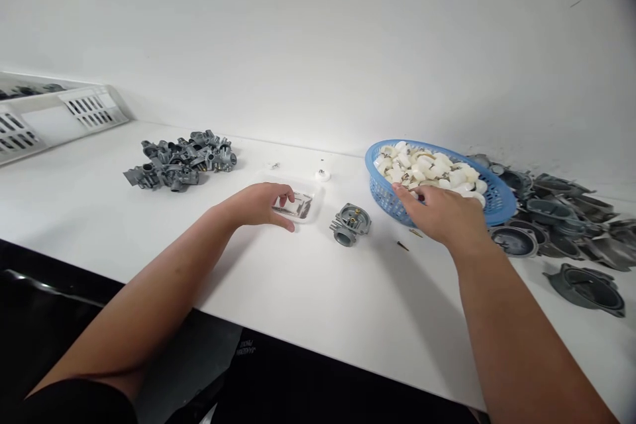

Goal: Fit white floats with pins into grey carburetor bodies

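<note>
One blue basket heaped with white pieces; one clear tray; one metal body between grips; two pins beside basket. Left grip wide, over tray; right grip over basket's near rim, cannot tell if holding.

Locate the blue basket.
In the head view, the blue basket stands right of centre, beside heaped grey metal parts, the right hand at its near rim.
</note>
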The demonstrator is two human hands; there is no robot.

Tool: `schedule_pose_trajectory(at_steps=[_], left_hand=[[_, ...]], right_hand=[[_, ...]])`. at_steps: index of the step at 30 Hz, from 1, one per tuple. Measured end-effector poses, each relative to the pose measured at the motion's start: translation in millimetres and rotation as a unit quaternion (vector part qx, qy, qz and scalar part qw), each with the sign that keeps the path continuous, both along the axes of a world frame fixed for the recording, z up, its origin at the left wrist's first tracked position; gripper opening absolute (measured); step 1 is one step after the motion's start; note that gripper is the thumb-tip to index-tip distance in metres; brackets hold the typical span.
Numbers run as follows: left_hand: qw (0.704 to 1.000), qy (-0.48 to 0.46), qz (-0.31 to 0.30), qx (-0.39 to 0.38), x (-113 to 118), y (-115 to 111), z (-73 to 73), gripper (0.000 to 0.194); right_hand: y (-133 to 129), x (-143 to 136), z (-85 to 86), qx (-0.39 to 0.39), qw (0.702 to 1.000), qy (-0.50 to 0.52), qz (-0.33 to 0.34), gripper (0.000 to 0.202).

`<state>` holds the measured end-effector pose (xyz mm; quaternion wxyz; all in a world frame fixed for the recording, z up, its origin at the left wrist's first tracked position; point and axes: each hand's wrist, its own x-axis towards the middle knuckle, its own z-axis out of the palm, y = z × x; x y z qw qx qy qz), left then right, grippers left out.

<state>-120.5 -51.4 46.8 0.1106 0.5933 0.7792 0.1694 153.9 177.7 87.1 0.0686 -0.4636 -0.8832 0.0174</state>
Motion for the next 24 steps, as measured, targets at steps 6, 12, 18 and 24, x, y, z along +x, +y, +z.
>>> schedule_pose_trajectory(at_steps=[6,12,18,24], left_hand=[[0.998,0.051,0.032,0.033,-7.6,1.8,-5.8,0.047],[0.998,0.045,0.032,0.032,-7.4,1.6,-4.3,0.055],[0.994,0.049,0.009,0.097,-3.1,3.7,-5.1,0.058],[0.982,0.084,-0.012,0.17,0.9,2.7,-1.0,0.045]], right_hand=[[-6.1,4.6,0.6,0.015,1.0,0.007,0.026,0.067],[-14.3,13.6,-2.8,0.032,0.991,0.118,0.051,0.046],[-7.0,19.2,-17.5,0.073,0.938,0.308,0.142,0.022],[-15.8,11.6,-25.2,0.189,0.833,0.473,0.218,0.012]])
